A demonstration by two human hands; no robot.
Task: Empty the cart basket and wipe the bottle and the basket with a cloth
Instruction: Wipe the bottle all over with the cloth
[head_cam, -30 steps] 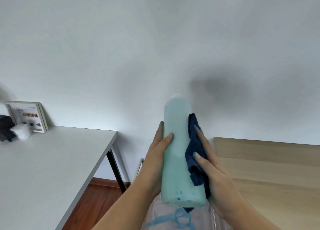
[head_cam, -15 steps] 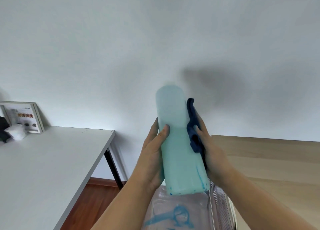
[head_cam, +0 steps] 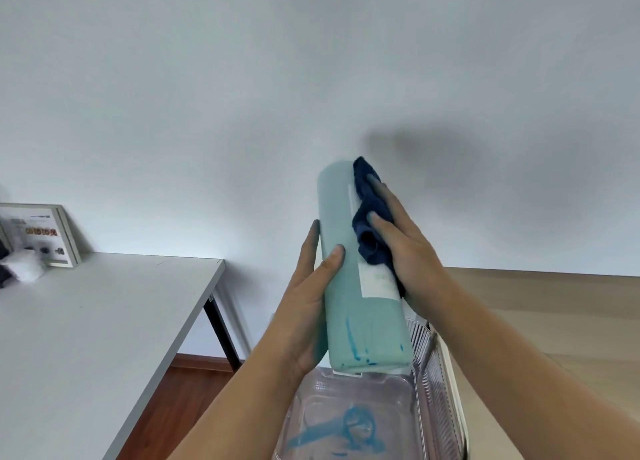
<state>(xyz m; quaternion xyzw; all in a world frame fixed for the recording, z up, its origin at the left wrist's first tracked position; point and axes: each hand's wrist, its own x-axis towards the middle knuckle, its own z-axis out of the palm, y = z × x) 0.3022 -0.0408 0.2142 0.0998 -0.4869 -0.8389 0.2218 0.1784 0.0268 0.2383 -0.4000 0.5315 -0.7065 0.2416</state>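
One framed picture (head_cam: 38,233) leans against the wall at the far left, standing on a white tabletop (head_cam: 104,321) that runs toward the centre. Past the tabletop's edge, the left hand (head_cam: 308,307) grips a tall pale-teal bottle (head_cam: 360,276), with the thumb across its front and the fingers curled behind. This grip seems meant to brace the bottle against the rubbing. The bottle stands nearly upright, tipped a little to the left. Blue streaks (head_cam: 349,338) mark its lower part, so that area likely needs wiping too.

On the bottle's upper right side, a dark blue cloth (head_cam: 372,217) is bunched. The right hand (head_cam: 408,252) presses it on with fairly straight fingers, and its thumb is hidden.

Under the bottle sits the clear plastic basket (head_cam: 426,355). It holds only a blue smear (head_cam: 346,428) on its floor, so emptying looks done and its wipe is not. Holding the bottle over the basket probably catches drips, though whether the two touch is unclear. A pale wooden surface (head_cam: 554,321) fills the far right.
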